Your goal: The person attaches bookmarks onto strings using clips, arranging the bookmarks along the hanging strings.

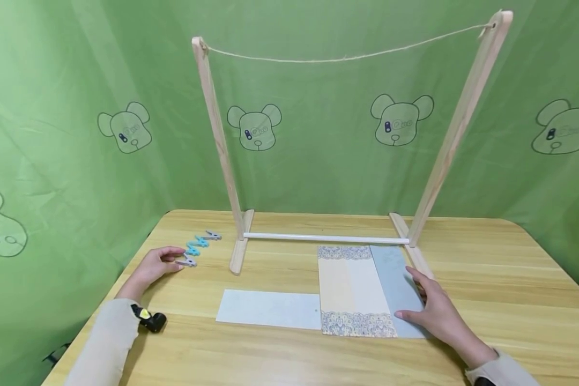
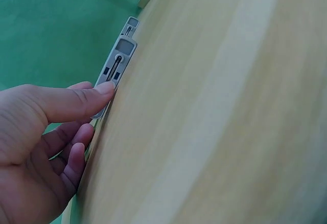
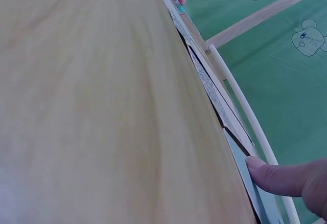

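My left hand pinches the nearest grey clothespin between thumb and fingers at the table's left. In the left wrist view the thumb lies on that clothespin, with another grey one behind it. Blue clothespins and a grey one lie in a line beyond. My right hand spans the right side of a blue-grey card, its thumb touching the surface and its fingers extended. Left of that card lies a cream card with patterned lace-like borders, and then a pale strip of card.
A wooden frame stands at the back, with two tall posts, a white crossbar low down and a string sagging between the post tops. Green cloth with bear drawings hangs around the wooden table.
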Demonstrator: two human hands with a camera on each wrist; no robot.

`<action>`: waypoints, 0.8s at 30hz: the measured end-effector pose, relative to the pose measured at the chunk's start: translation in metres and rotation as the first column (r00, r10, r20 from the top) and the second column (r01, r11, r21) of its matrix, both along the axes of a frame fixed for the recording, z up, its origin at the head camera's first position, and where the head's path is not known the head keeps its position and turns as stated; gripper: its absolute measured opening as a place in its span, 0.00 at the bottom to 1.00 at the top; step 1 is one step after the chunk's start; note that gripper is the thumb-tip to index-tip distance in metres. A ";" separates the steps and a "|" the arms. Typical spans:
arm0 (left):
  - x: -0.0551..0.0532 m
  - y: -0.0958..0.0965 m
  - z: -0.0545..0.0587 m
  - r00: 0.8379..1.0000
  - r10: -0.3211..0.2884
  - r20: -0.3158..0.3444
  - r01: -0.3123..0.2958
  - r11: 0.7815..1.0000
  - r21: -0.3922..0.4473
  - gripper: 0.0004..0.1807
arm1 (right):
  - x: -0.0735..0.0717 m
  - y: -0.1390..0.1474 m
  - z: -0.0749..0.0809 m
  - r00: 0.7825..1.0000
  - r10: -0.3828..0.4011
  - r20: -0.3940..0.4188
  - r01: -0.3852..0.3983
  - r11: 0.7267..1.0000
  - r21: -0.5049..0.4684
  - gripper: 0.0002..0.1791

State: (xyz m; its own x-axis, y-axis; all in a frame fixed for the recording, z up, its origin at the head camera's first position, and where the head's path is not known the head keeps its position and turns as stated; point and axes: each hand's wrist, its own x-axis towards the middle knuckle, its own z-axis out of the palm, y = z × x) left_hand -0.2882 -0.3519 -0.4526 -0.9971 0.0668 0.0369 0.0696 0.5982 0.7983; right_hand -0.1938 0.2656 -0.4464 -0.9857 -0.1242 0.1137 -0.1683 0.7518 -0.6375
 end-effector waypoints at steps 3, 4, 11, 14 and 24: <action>0.002 0.002 0.001 1.000 -0.003 -0.008 0.004 1.000 0.006 0.27 | 0.000 0.000 0.000 1.000 0.005 -0.003 -0.005 1.000 0.003 0.59; 0.003 0.002 0.002 1.000 -0.003 -0.009 0.003 1.000 0.012 0.27 | 0.000 0.000 0.000 1.000 0.007 -0.006 -0.007 1.000 0.005 0.58; 0.006 0.001 0.002 0.998 -0.049 -0.046 0.051 0.998 0.027 0.27 | 0.000 0.001 0.002 1.000 0.013 0.004 -0.013 0.999 0.034 0.57; 0.003 0.001 0.001 0.998 -0.043 -0.036 0.043 0.999 0.014 0.27 | 0.000 0.001 0.004 1.000 -0.003 0.015 0.002 0.997 0.078 0.58; 0.002 0.003 0.002 1.000 -0.012 -0.003 0.012 1.000 -0.008 0.26 | 0.000 -0.001 0.005 1.000 -0.005 0.002 0.005 0.987 0.158 0.58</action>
State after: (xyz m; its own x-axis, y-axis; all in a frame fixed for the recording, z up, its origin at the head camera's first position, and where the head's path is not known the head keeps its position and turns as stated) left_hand -0.2864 -0.3485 -0.4509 -0.9961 0.0792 0.0391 0.0791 0.6039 0.7931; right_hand -0.1940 0.2648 -0.4418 -0.9867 -0.1353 0.0906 -0.1626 0.8440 -0.5111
